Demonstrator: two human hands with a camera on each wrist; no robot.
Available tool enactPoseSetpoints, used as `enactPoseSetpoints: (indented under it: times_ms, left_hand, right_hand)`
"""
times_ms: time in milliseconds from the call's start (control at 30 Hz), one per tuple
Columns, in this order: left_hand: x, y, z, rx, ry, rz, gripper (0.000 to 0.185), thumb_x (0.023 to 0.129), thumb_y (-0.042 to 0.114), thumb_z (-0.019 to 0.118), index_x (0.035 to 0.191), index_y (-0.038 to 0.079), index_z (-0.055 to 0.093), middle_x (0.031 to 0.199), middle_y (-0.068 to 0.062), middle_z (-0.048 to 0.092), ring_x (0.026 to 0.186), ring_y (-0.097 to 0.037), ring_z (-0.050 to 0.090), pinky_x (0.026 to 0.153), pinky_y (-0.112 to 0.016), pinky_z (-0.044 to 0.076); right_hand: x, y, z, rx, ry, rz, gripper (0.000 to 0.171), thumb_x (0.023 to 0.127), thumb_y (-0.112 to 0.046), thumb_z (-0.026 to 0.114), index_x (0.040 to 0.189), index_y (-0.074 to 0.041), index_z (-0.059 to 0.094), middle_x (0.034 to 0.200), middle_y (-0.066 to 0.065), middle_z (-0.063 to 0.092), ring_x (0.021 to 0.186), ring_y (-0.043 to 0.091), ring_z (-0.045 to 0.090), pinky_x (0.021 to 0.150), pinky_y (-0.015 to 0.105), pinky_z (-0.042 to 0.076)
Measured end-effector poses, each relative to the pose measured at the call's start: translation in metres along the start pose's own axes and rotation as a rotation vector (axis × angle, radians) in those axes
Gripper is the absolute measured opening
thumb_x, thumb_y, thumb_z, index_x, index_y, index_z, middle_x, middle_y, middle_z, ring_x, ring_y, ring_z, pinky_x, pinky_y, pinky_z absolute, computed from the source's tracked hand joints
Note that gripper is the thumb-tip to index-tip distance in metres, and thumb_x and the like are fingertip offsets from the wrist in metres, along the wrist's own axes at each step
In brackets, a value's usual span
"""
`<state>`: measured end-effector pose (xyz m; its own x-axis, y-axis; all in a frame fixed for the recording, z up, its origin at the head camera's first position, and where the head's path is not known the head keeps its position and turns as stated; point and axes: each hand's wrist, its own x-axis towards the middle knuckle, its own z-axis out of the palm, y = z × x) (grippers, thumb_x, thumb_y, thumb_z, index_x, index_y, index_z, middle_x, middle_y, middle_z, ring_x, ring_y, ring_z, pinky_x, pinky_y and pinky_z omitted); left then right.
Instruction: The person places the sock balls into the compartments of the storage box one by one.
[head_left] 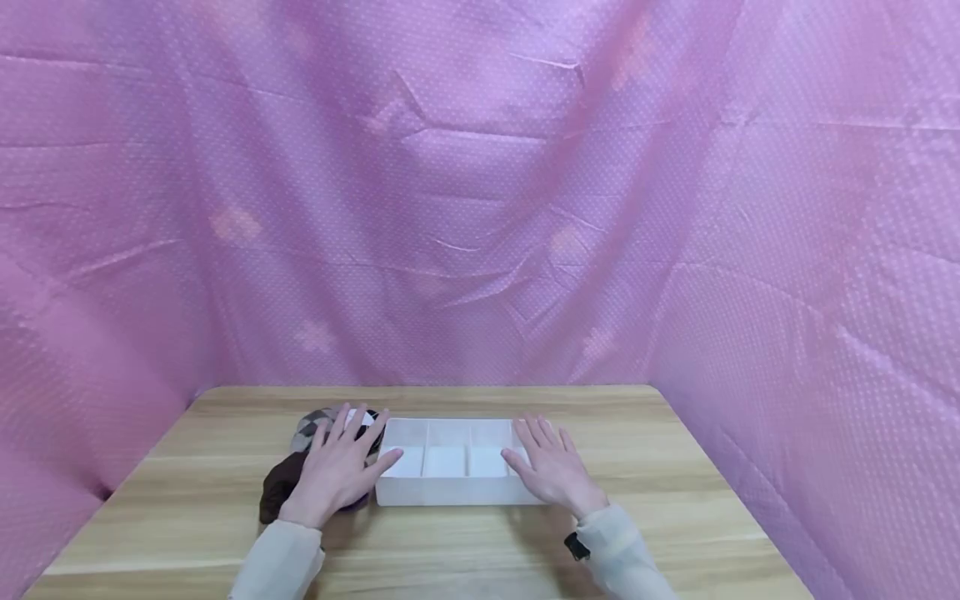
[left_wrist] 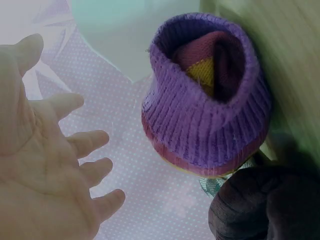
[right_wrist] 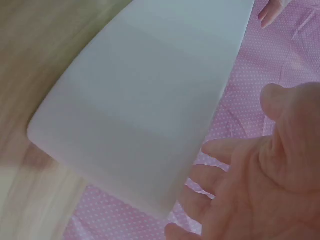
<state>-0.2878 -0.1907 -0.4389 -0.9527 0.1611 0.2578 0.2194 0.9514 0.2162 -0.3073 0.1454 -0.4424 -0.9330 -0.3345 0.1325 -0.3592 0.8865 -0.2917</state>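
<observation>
My left hand (head_left: pixel 337 473) is spread, palm down, over a group of rolled-up socks left of a white divided box (head_left: pixel 457 492). A dark brown rolled sock (head_left: pixel 280 490) shows beside its wrist, and a grey checked one (head_left: pixel 307 428) lies behind its fingers. In the left wrist view a rolled purple ribbed sock (left_wrist: pixel 210 130), with maroon and yellow inside, stands apart from the fingers. My right hand (head_left: pixel 553 473) hovers with straight, parted fingers over the box's right end, holding nothing. The right wrist view shows its fingertips right at the box's edge.
The light wooden table (head_left: pixel 652 533) bears the box and socks. A pink dotted curtain (head_left: pixel 465 208) hangs behind it and along both sides. The box has several compartments split by thin white walls. A black band (head_left: pixel 576 547) sits at my right cuff.
</observation>
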Motion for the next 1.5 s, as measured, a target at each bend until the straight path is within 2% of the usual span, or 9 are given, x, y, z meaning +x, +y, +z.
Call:
enactPoseSetpoints:
  times_ms: [267, 467, 567, 667, 833, 967, 1067, 1267, 1500]
  left_hand:
    - [-0.008, -0.011, 0.0, 0.013, 0.112, 0.058, 0.066, 0.097, 0.06, 0.045, 0.15, 0.021, 0.041, 0.155, -0.017, 0.038, 0.146, -0.042, 0.022, 0.115, -0.065, 0.016]
    - [-0.01, -0.016, -0.002, -0.017, 0.092, 0.038, 0.066, 0.098, 0.061, 0.042, 0.149, 0.02, 0.042, 0.153, -0.023, 0.038, 0.145, -0.047, 0.022, 0.114, -0.066, 0.017]
    - [-0.011, -0.018, -0.007, -0.05, 0.075, 0.021, 0.066, 0.099, 0.059, 0.042, 0.149, 0.017, 0.043, 0.152, -0.026, 0.037, 0.144, -0.048, 0.024, 0.112, -0.068, 0.019]
    - [-0.013, -0.024, -0.011, -0.077, 0.1, 0.023, 0.064, 0.098, 0.055, 0.047, 0.147, 0.013, 0.046, 0.148, -0.028, 0.041, 0.14, -0.048, 0.031, 0.109, -0.07, 0.023]
    - [-0.021, -0.037, -0.012, -0.124, 0.148, 0.036, 0.063, 0.097, 0.05, 0.055, 0.144, 0.009, 0.048, 0.143, -0.028, 0.047, 0.132, -0.048, 0.041, 0.106, -0.069, 0.03]
    - [-0.024, -0.044, -0.009, -0.229, 0.163, 0.039, 0.063, 0.095, 0.042, 0.062, 0.145, 0.007, 0.046, 0.143, -0.026, 0.048, 0.131, -0.048, 0.042, 0.104, -0.068, 0.033]
    - [-0.023, -0.051, -0.008, -0.318, 0.171, 0.03, 0.063, 0.094, 0.039, 0.064, 0.145, 0.006, 0.046, 0.144, -0.026, 0.046, 0.132, -0.049, 0.041, 0.102, -0.07, 0.033]
    - [-0.024, -0.067, -0.008, -0.378, 0.173, 0.03, 0.065, 0.092, 0.037, 0.068, 0.145, 0.008, 0.045, 0.144, -0.028, 0.046, 0.128, -0.053, 0.043, 0.099, -0.073, 0.033]
    - [-0.026, -0.081, -0.009, -0.385, 0.158, 0.034, 0.065, 0.09, 0.035, 0.07, 0.144, 0.006, 0.047, 0.141, -0.03, 0.049, 0.127, -0.053, 0.044, 0.101, -0.07, 0.033]
  right_hand:
    - [0.002, 0.003, 0.006, 0.07, 0.059, -0.04, 0.066, 0.103, -0.051, 0.037, 0.152, -0.009, 0.033, 0.161, 0.013, 0.025, 0.15, 0.033, 0.02, 0.121, 0.056, 0.012]
    - [0.002, 0.013, 0.007, 0.128, 0.122, -0.042, 0.062, 0.102, -0.045, 0.045, 0.149, -0.005, 0.039, 0.157, 0.016, 0.033, 0.147, 0.035, 0.026, 0.12, 0.056, 0.016]
    - [0.002, 0.018, 0.007, 0.237, 0.186, -0.042, 0.058, 0.1, -0.039, 0.054, 0.144, -0.003, 0.046, 0.153, 0.019, 0.039, 0.145, 0.038, 0.029, 0.118, 0.056, 0.021]
    - [0.0, 0.021, 0.007, 0.367, 0.237, -0.021, 0.056, 0.097, -0.033, 0.06, 0.142, -0.002, 0.049, 0.151, 0.02, 0.042, 0.144, 0.04, 0.031, 0.117, 0.055, 0.024]
    - [-0.002, 0.024, 0.009, 0.579, 0.259, 0.082, 0.058, 0.095, -0.023, 0.064, 0.146, -0.005, 0.043, 0.154, 0.019, 0.038, 0.144, 0.04, 0.031, 0.117, 0.056, 0.024]
    - [-0.005, 0.028, 0.009, 0.803, 0.268, 0.162, 0.061, 0.095, -0.013, 0.064, 0.148, -0.002, 0.038, 0.155, 0.022, 0.033, 0.143, 0.043, 0.03, 0.117, 0.054, 0.026]
    - [-0.005, 0.032, 0.01, 0.936, 0.276, 0.175, 0.061, 0.094, -0.006, 0.063, 0.148, 0.002, 0.036, 0.155, 0.025, 0.032, 0.143, 0.044, 0.029, 0.117, 0.052, 0.025]
    - [-0.008, 0.038, 0.012, 1.094, 0.213, 0.202, 0.062, 0.095, -0.002, 0.058, 0.15, 0.003, 0.03, 0.156, 0.027, 0.028, 0.145, 0.045, 0.024, 0.117, 0.053, 0.023]
    - [-0.013, 0.049, 0.022, 1.267, 0.107, 0.234, 0.061, 0.097, -0.002, 0.055, 0.152, -0.002, 0.028, 0.16, 0.022, 0.022, 0.145, 0.042, 0.025, 0.11, 0.051, 0.037]
